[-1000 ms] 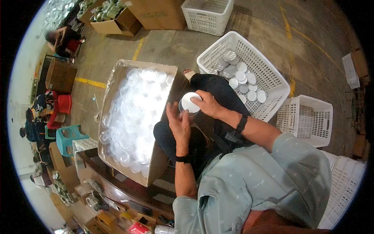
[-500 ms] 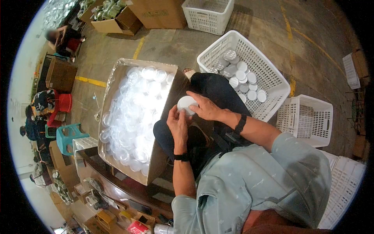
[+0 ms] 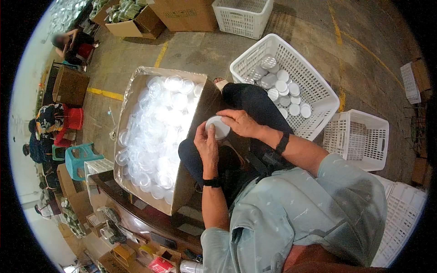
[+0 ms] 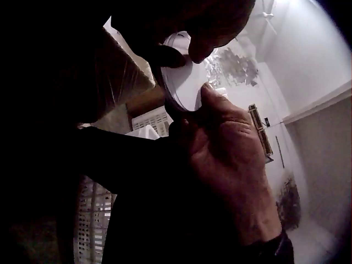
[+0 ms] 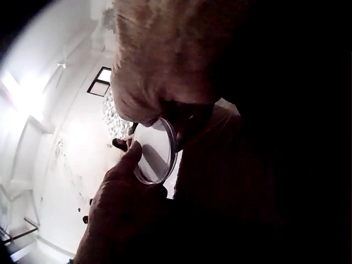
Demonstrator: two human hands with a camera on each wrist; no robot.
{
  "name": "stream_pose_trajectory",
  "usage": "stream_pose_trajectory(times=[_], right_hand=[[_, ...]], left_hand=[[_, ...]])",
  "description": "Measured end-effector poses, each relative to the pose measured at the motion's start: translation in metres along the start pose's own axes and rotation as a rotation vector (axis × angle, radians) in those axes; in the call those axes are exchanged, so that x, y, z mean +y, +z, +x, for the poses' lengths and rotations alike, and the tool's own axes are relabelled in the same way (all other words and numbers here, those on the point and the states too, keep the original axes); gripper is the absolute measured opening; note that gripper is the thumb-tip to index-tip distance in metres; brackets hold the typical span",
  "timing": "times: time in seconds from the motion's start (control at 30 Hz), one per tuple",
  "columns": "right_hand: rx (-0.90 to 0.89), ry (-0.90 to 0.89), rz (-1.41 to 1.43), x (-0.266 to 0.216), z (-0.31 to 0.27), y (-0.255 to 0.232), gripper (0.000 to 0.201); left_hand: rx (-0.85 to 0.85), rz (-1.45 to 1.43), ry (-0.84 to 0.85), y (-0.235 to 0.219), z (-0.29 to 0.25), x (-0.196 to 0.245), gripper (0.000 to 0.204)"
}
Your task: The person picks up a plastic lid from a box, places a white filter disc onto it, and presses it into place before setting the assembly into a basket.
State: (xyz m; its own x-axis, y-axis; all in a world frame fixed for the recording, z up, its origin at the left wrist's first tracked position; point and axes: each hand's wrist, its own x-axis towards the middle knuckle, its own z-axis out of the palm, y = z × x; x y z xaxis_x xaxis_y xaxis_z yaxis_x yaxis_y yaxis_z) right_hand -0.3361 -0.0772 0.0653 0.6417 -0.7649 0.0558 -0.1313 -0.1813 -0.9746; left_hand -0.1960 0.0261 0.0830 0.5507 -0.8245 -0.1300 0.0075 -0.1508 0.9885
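A round clear plastic lid with a white disc in it [image 3: 219, 128] is between both hands, over the person's lap. My left hand [image 3: 207, 144] holds its near left side, thumb on the white face and fingers round the rim. My right hand [image 3: 245, 124] grips the far right edge, its fingers reaching over the rim. In the left wrist view the lid [image 4: 188, 91] stands tilted, with the right hand in shadow above it. The right wrist view shows the clear rim round the white disc [image 5: 154, 151]. Some fingertips are hidden behind the lid.
A cardboard box [image 3: 196, 102] full of clear round plastic pieces [image 3: 152, 132] stands at the left knee. Beyond the right leg, a white crate [image 3: 314, 86] holds several white discs [image 3: 282, 86]. Another white crate [image 3: 378, 141] is at the right. A cluttered table [image 3: 136, 218] lies at lower left.
The white disc and clear piece, offset from each other a second ago, now line up. Both hands have shifted slightly; the right fingers moved from the disc's face to its far edge.
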Motion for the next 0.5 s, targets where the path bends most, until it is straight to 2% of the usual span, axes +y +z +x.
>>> stream_pose_trajectory(times=[0.23,0.33,0.4,0.5], right_hand=[[-0.037,0.031,-0.018,-0.003,-0.003,-0.002,0.034],[-0.021,0.02,-0.049,-0.006,-0.003,-0.002,0.032],[-0.046,0.073,-0.064,-0.01,-0.004,-0.003,0.029],[-0.024,0.036,-0.034,-0.011,-0.005,-0.003,0.028]], left_hand=[[-0.017,-0.011,-0.008,0.001,-0.004,0.008,0.026],[-0.019,0.015,-0.066,0.001,-0.005,0.009,0.025],[-0.039,0.02,-0.021,0.001,-0.003,0.008,0.024],[-0.046,0.048,0.025,0.003,-0.004,0.013,0.024]])
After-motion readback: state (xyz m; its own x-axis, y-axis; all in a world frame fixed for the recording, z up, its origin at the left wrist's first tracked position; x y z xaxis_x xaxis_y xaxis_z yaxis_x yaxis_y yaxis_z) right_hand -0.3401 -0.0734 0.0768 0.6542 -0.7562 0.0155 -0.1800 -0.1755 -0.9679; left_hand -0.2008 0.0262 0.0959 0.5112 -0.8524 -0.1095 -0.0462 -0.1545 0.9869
